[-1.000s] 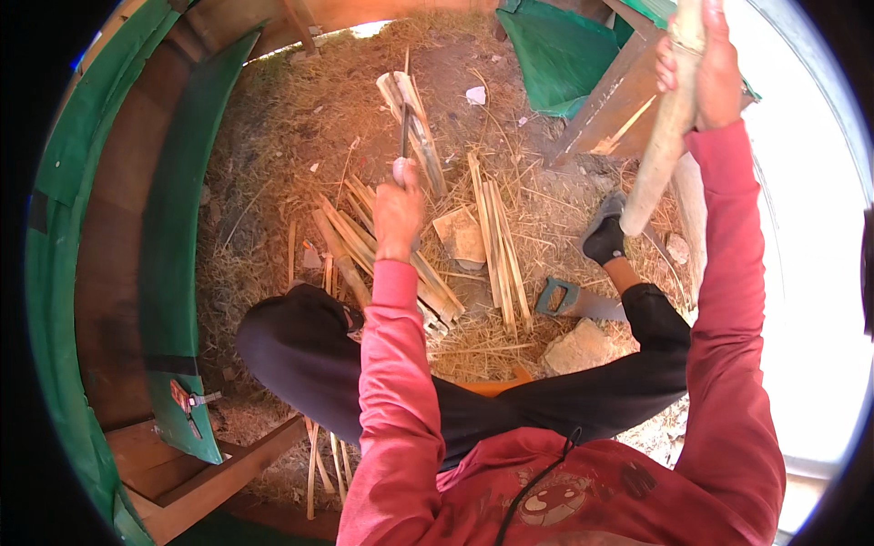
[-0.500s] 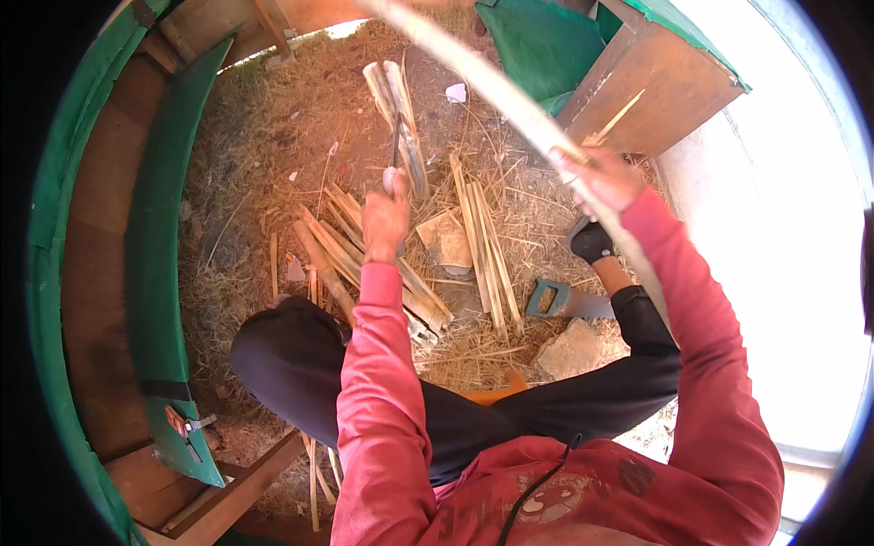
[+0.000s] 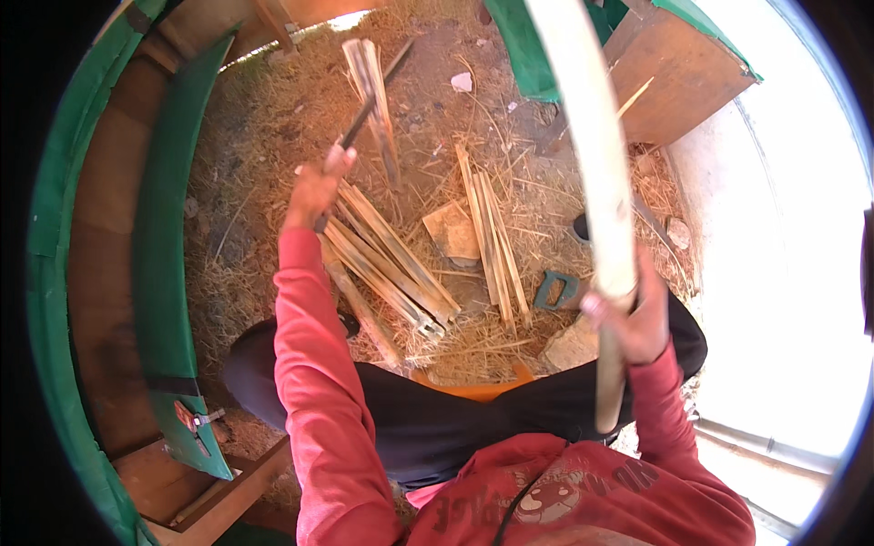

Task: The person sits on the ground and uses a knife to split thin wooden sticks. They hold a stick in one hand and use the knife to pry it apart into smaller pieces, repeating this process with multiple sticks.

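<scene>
My left hand (image 3: pixel 316 189) is closed around a long, narrow dark blade (image 3: pixel 359 121), which points away and to the right. Beyond it lie split lengths of pale wood (image 3: pixel 373 105), partly crossed by the blade. On the right, my right hand (image 3: pixel 637 318) grips a thick pale wooden pole (image 3: pixel 596 155) near its lower end. The pole stands steeply in front of me, its far end running out past the top edge. Below my left hand lies a bundle of split sticks (image 3: pixel 391 264), with a thinner bundle of strips (image 3: pixel 496 241) to its right.
A flat wood block (image 3: pixel 452 232) sits between the bundles. Right of them lie a green-handled saw (image 3: pixel 553 290) and a stone (image 3: pixel 572 348). Straw covers the ground. Green-edged wooden panels (image 3: pixel 164 218) border the left, a wooden box (image 3: pixel 687 82) the upper right.
The pole has swung from a slant to nearly upright, and my right hand has come down and nearer. My left hand has moved left and away with the blade.
</scene>
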{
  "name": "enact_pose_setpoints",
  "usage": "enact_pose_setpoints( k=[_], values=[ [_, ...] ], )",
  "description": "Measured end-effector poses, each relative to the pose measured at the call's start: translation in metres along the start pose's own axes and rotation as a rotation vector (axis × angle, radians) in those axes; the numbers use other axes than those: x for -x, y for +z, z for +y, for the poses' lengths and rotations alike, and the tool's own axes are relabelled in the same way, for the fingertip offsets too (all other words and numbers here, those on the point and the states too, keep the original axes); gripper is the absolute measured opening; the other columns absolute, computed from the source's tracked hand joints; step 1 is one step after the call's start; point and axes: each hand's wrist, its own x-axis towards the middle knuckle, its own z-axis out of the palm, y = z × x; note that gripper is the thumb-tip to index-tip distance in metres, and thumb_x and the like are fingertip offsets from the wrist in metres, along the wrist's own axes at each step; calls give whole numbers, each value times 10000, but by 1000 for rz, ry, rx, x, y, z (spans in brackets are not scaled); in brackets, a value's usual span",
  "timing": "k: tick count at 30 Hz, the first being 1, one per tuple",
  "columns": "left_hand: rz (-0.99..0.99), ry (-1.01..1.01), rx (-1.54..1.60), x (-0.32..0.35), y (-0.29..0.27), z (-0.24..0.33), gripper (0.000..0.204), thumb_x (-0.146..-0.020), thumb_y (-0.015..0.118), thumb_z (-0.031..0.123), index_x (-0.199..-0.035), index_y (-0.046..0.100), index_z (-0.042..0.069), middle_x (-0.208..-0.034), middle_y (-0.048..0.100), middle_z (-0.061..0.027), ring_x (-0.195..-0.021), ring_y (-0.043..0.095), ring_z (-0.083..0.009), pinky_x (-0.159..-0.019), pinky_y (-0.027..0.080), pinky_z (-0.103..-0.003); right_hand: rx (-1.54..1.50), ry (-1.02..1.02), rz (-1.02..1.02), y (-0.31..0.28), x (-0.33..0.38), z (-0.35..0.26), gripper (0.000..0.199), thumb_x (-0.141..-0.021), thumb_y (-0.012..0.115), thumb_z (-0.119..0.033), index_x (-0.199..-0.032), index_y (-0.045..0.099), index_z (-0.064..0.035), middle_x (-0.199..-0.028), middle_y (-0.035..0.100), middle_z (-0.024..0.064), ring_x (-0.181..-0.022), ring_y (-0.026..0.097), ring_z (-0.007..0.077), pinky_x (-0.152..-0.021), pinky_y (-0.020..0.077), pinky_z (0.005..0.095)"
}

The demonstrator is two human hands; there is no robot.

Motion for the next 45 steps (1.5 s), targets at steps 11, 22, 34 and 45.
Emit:
enact_pose_setpoints(
  k=[11,22,34,45],
  values=[
    [66,43,41,4,20,-10,684,-838,623,646,-895,641,-35,-527,427,2,-413,432,-102,-387,341,-292,3,456,-53,-5,42,55,410,-828,690,-44,-1198,535,38,-773,608,54,-514,573,113,-431,479,267],
    [167,45,-129,-26,24,-39,719,-841,622,634,-956,662,-75,-546,435,-2,-421,441,-118,-399,354,-318,-303,-412,-140,-56,-162,-94,318,-819,700,-232,-992,575,4,-648,539,57,-520,547,177,-523,472,313],
    [237,-11,-52,-4,79,-56,744,-821,605,669,-814,669,-72,-706,633,-195,-632,631,-281,-633,502,-405,132,467,-205,5,-97,202,138,-728,683,-55,-775,631,63,-604,627,125,-417,565,167,-367,437,323],
    [155,-235,14,-8,68,-36,803,-798,605,697,-841,667,-103,-851,682,-272,-854,686,-396,-804,524,-457,-268,-713,-21,-29,-248,-79,173,-867,547,-202,-791,524,-48,-607,510,57,-502,519,166,-535,484,309]
  ],
)
